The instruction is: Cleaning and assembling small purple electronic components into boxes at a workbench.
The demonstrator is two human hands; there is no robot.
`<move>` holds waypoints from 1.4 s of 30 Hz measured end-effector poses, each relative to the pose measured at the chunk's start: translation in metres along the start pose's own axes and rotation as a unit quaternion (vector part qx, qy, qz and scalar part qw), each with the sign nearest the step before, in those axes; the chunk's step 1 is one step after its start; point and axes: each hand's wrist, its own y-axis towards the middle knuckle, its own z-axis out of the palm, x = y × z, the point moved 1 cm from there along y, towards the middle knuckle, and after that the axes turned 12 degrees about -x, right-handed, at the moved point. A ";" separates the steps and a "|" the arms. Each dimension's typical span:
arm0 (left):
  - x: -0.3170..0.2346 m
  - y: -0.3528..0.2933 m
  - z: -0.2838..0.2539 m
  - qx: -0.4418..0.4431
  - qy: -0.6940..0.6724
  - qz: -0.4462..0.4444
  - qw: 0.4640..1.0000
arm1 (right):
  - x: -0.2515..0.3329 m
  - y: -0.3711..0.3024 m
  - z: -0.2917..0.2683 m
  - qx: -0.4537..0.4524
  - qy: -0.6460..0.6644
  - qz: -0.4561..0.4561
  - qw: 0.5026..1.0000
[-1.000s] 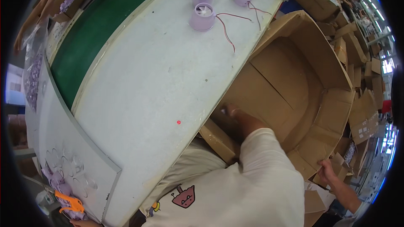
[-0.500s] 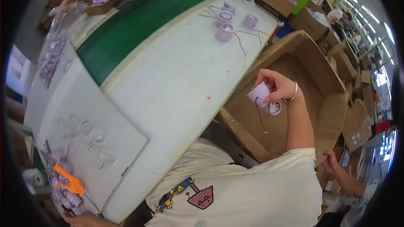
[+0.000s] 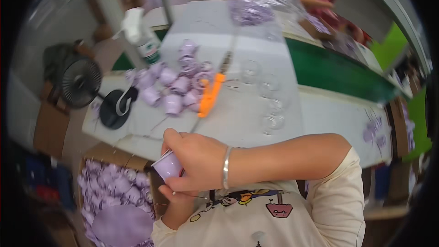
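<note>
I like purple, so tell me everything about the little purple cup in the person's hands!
The little cup is pale purple, smooth and plastic-looking, with a round body. It is held tilted on its side close to the person's chest, above a cardboard box full of similar purple pieces. The right hand wraps over it from the right, thumb beneath, while the left hand touches it from below. A thin wire seems to trail under it. Its inside cannot be seen.

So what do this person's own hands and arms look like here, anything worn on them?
Both hands are bare, no gloves. The right hand has a thin silver bangle at the wrist, and its forearm is bare up to a cream short sleeve of a shirt with a cartoon print. The left hand is mostly hidden; nothing worn shows on it.
</note>
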 end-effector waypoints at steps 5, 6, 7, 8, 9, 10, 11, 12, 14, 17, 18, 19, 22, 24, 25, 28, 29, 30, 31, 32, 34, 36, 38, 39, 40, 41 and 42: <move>-0.013 -0.007 -0.016 -0.130 -0.123 0.056 0.982 | -0.017 0.026 0.064 0.054 -0.034 -0.026 0.998; -0.016 -0.008 -0.018 -0.140 -0.128 0.069 0.979 | -0.013 0.030 0.068 0.084 -0.023 -0.029 0.996; -0.017 -0.008 -0.019 -0.152 -0.111 0.103 0.977 | -0.009 0.034 0.069 0.126 -0.045 -0.022 0.991; -0.019 -0.009 -0.021 -0.165 -0.093 0.135 0.973 | -0.010 0.035 0.070 0.138 -0.044 -0.028 0.989; -0.023 -0.012 -0.025 -0.178 -0.052 0.131 0.974 | -0.012 0.036 0.068 0.122 -0.067 -0.070 0.988; -0.024 -0.011 -0.030 -0.172 -0.062 0.108 0.977 | -0.014 0.036 0.064 0.103 -0.090 -0.111 0.984; -0.025 -0.015 -0.041 -0.174 -0.070 0.091 0.978 | -0.012 0.039 0.052 0.105 -0.109 -0.145 0.978; -0.029 -0.012 -0.056 -0.100 -0.095 0.076 0.987 | -0.008 0.042 0.031 0.102 -0.203 -0.180 0.957; -0.033 -0.015 -0.048 -0.189 -0.055 0.049 0.979 | -0.028 0.043 -0.015 0.095 -0.428 -0.229 0.869; -0.030 -0.011 -0.057 -0.224 -0.080 0.048 0.970 | -0.063 0.033 -0.069 0.051 -0.609 -0.355 0.708; -0.042 -0.010 -0.050 -0.134 -0.095 0.057 0.985 | -0.078 0.030 -0.078 0.050 -0.643 -0.354 0.677; -0.043 -0.012 -0.049 -0.155 -0.094 0.044 0.982 | -0.092 0.028 -0.086 0.027 -0.655 -0.377 0.654; -0.032 -0.016 -0.065 -0.119 -0.190 0.019 0.974 | -0.124 0.035 -0.094 -0.034 -0.649 -0.450 0.613; -0.030 -0.022 -0.058 -0.192 -0.118 0.063 0.972 | -0.129 0.041 -0.096 -0.039 -0.638 -0.474 0.606; -0.031 -0.024 -0.054 -0.242 -0.069 0.086 0.964 | -0.129 0.042 -0.097 -0.036 -0.633 -0.474 0.611; -0.031 -0.033 -0.055 -0.233 0.006 0.133 0.963 | -0.103 0.031 -0.102 -0.009 -0.586 -0.469 0.661; -0.033 -0.038 -0.056 -0.241 -0.011 0.123 0.963 | -0.087 0.027 -0.102 0.011 -0.567 -0.460 0.683; -0.033 -0.039 -0.056 -0.250 -0.009 0.130 0.959 | -0.073 0.024 -0.100 0.026 -0.539 -0.453 0.710; -0.032 -0.040 -0.056 -0.270 0.056 0.179 0.944 | -0.051 0.023 -0.095 0.033 -0.526 -0.470 0.708; -0.032 -0.043 -0.055 -0.293 0.121 0.227 0.921 | -0.030 0.023 -0.088 0.041 -0.510 -0.489 0.707; -0.032 -0.041 -0.058 -0.286 0.240 0.290 0.881 | -0.002 0.014 -0.080 0.048 -0.546 -0.490 0.678; -0.032 -0.038 -0.063 -0.288 0.410 0.343 0.794 | 0.010 0.006 -0.076 0.121 -0.541 -0.391 0.735; -0.043 -0.038 -0.052 -0.283 0.494 0.342 0.748 | 0.028 0.005 -0.073 0.132 -0.505 -0.410 0.748; -0.048 -0.038 -0.047 -0.278 0.572 0.339 0.693 | 0.034 0.005 -0.074 0.212 -0.484 -0.355 0.771; -0.048 -0.037 -0.048 -0.275 0.581 0.340 0.687 | 0.037 0.006 -0.072 0.290 -0.458 -0.297 0.786; -0.048 -0.038 -0.050 -0.277 0.582 0.340 0.685 | 0.039 0.012 -0.067 0.248 -0.450 -0.346 0.785; -0.047 -0.040 -0.052 -0.267 0.609 0.329 0.671 | 0.042 0.015 -0.064 0.248 -0.449 -0.348 0.785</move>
